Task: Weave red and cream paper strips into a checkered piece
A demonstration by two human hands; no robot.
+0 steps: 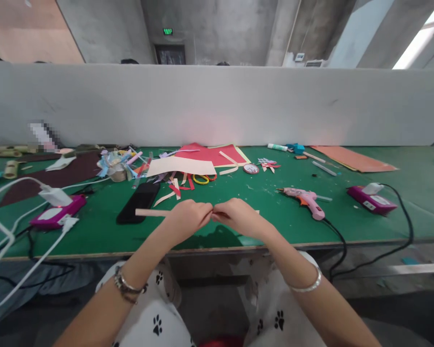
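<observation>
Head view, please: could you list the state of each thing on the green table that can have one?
Paper strip: pinched by both hands, sticking out leftward.
Left hand: closed on the strip.
Right hand: closed on the strip.
Glue gun: lying on its side, corded.
Phone: flat, screen dark.
Scissors: lying among scraps.

On the desk [275, 226], the phone [138, 202] lies left of the paper strip [152, 212] held between both hands, the glue gun [305, 198] right, and the paper sheets [202, 161] behind, before the partition wall [217, 103].
</observation>
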